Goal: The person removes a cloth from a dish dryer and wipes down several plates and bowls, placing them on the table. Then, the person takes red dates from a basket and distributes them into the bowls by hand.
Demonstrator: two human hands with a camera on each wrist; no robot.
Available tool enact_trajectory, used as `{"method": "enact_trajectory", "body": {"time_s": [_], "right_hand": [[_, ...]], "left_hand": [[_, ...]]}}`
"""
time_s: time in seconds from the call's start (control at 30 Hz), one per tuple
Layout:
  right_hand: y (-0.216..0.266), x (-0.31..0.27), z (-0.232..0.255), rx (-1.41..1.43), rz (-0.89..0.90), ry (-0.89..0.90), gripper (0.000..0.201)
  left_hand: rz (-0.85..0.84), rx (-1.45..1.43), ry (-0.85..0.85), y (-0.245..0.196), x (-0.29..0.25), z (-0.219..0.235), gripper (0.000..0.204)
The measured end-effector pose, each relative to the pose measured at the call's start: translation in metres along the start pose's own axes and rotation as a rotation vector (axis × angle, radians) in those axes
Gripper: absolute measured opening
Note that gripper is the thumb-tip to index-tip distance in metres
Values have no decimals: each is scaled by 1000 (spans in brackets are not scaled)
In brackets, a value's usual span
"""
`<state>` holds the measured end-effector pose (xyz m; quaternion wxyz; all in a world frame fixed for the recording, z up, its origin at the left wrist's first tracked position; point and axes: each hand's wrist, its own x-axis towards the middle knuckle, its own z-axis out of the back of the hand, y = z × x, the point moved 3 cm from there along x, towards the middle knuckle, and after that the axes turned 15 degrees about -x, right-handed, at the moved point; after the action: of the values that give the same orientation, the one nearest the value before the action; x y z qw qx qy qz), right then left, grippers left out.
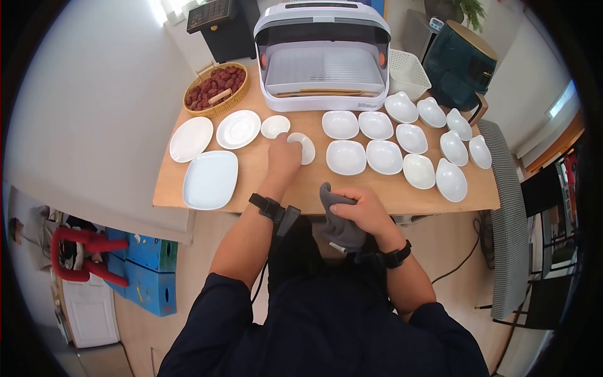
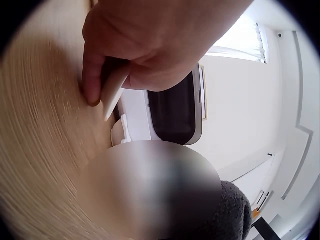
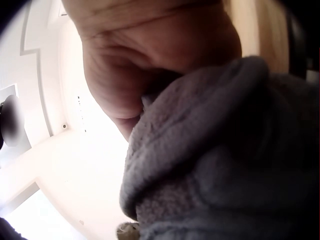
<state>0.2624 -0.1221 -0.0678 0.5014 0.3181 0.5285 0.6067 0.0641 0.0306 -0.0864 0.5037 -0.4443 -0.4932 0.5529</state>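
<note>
In the head view my left hand (image 1: 284, 158) pinches the rim of a small round white dish (image 1: 306, 149) close over the wooden table. The left wrist view shows this dish (image 2: 114, 92) tilted on edge between the fingers. My right hand (image 1: 365, 212) grips a grey cloth (image 1: 344, 231) that hangs over the table's front edge; in the right wrist view the bunched cloth (image 3: 195, 130) hides most of the fingers. Just behind the left hand sits another small white dish (image 1: 275, 127). White plates lie to the left, a round one (image 1: 239, 129) and a square one (image 1: 211, 180) among them.
Several white bowls (image 1: 346, 158) stand in rows on the table's (image 1: 276, 196) right half. Behind are a white dish cabinet (image 1: 323, 100), a basket of red dates (image 1: 217, 88), a white plastic basket (image 1: 407, 74) and a dark green appliance (image 1: 457, 63).
</note>
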Motion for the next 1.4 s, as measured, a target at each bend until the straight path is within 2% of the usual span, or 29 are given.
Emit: {"method": "enact_trajectory", "body": {"time_s": [0.03,0.07,0.13,0.27,0.37,0.43,0.47,0.53,0.57,0.63,0.83,0.93,1.13,1.37,1.4], "right_hand": [[-5,2,1,0,6,-9,35],[-9,4,2,-1,15,-13,35],[-13,2,4,-2,21,-24,36],[-17,2,7,58,20,-19,37],[-20,3,9,50,38,-9,37],[-21,4,9,36,55,7,37],[-20,4,10,38,64,21,37],[-18,3,10,39,71,34,36],[-16,2,10,49,74,38,36],[-16,1,10,57,77,43,35],[-19,0,10,45,80,48,33],[-20,-1,9,45,65,49,34],[-19,-3,7,19,33,28,34],[-22,0,5,-1,44,33,34],[-21,-2,5,16,49,32,33]], "left_hand": [[-181,384,-37,-6,5,-1,32],[-186,384,-33,-14,5,-2,32],[-113,614,-16,-26,3,-4,37],[-119,680,42,-21,12,4,40],[-168,583,47,-9,22,4,33],[148,95,47,-10,18,3,26],[150,94,43,-10,18,3,26],[293,-142,18,-5,19,1,29],[293,-144,18,0,22,0,29],[312,-382,9,10,29,-4,42],[277,-572,-7,8,30,-13,45],[323,-679,43,0,24,-14,49],[307,-737,179,-3,11,-1,51],[369,-771,190,10,22,-8,47],[352,-679,161,10,25,-9,45]]}}
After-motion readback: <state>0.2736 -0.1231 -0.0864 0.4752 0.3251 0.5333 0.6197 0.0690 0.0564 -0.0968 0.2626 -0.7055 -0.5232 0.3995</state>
